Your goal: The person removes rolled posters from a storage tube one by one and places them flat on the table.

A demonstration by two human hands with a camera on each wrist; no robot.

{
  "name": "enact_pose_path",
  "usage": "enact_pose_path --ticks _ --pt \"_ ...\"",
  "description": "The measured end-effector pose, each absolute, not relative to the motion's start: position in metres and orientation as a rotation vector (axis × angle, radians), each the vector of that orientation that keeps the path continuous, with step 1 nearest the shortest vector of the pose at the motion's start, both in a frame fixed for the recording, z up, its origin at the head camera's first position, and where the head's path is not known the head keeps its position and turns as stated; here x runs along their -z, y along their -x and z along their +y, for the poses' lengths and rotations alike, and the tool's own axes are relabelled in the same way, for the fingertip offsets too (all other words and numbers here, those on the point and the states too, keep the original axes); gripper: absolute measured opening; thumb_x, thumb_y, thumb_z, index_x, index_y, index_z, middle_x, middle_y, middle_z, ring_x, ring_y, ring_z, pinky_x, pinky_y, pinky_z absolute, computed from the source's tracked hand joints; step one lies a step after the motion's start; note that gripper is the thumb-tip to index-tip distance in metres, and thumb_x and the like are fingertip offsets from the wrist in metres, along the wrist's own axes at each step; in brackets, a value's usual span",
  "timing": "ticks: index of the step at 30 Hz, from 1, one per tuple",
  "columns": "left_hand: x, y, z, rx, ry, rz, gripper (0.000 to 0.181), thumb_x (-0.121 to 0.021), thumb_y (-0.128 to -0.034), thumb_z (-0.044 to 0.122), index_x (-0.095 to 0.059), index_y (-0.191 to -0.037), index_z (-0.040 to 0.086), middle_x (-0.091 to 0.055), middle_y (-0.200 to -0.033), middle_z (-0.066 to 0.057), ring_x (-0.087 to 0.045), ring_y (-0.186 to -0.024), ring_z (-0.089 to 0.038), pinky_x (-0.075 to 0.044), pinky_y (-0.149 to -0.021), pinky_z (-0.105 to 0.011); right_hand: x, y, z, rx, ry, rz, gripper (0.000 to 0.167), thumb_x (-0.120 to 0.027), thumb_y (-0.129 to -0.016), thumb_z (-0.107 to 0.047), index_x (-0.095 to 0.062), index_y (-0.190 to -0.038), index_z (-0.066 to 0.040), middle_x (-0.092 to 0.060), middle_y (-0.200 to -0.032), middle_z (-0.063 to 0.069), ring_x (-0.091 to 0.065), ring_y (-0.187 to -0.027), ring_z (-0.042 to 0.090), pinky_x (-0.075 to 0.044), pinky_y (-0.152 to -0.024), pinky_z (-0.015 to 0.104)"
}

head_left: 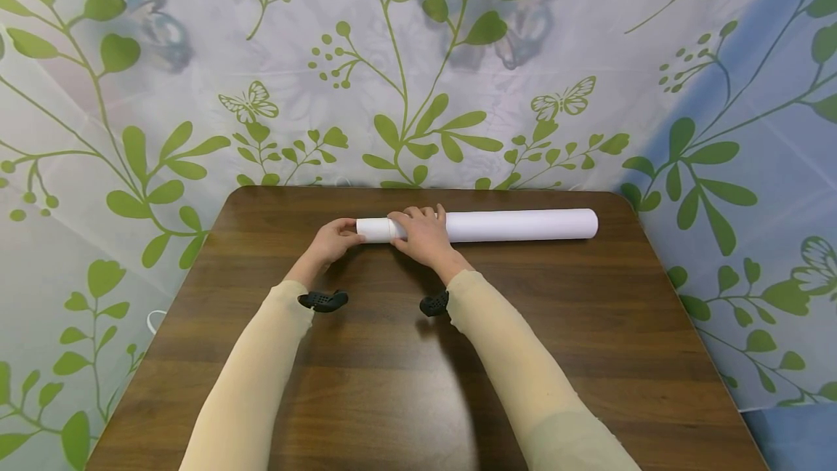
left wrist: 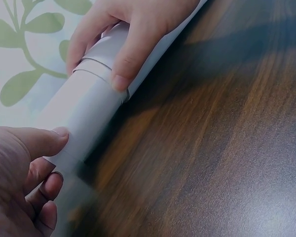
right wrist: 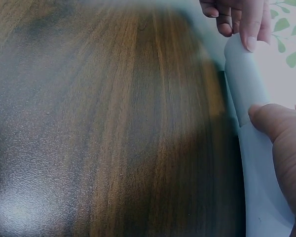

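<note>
A long white paper roll (head_left: 516,225) lies across the far part of the table. From its left end projects a slightly narrower white tube section (head_left: 374,230), with a seam where the two meet. My left hand (head_left: 330,242) pinches the outer left end of this section; in the left wrist view the thumb lies on its side and a finger is at its rim. My right hand (head_left: 425,235) grips the roll from above near the seam. The right thumb (right wrist: 269,118) presses close to the seam in the right wrist view. The inside of the tube is hidden.
The brown wooden table (head_left: 379,362) has rounded far corners. Behind it hangs a leaf-and-butterfly patterned curtain (head_left: 418,71), close to the table's far edge. A black strap piece (head_left: 323,302) sits at the left wrist, another black piece (head_left: 434,304) at the right.
</note>
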State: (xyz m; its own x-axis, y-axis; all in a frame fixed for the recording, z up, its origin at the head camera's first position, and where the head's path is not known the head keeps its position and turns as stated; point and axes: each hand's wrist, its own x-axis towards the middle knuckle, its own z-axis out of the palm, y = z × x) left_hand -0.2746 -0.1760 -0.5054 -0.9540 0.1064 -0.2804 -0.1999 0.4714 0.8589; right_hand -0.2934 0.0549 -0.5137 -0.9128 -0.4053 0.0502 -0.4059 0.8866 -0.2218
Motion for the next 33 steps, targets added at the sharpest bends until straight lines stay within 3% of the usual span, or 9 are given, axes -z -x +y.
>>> enact_pose_path --ticks 33 --pt "0.508 0.274 -0.192 -1.454 0.082 2.442 0.057 -0.069 -0.1006 0.021 -0.046 -0.15 0.003 -0.064 -0.13 -0.023 -0.057 -0.122 -0.035 -0.043 -0.106 -0.05 0.517 0.295 0.056 -0.35 -0.658 -3.028 0.059 -0.067 -0.096 -0.052 -0.049 -0.15 -0.037 -0.053 -0.145 0.001 -0.043 -0.134 0.036 -0.011 -0.116 0.066"
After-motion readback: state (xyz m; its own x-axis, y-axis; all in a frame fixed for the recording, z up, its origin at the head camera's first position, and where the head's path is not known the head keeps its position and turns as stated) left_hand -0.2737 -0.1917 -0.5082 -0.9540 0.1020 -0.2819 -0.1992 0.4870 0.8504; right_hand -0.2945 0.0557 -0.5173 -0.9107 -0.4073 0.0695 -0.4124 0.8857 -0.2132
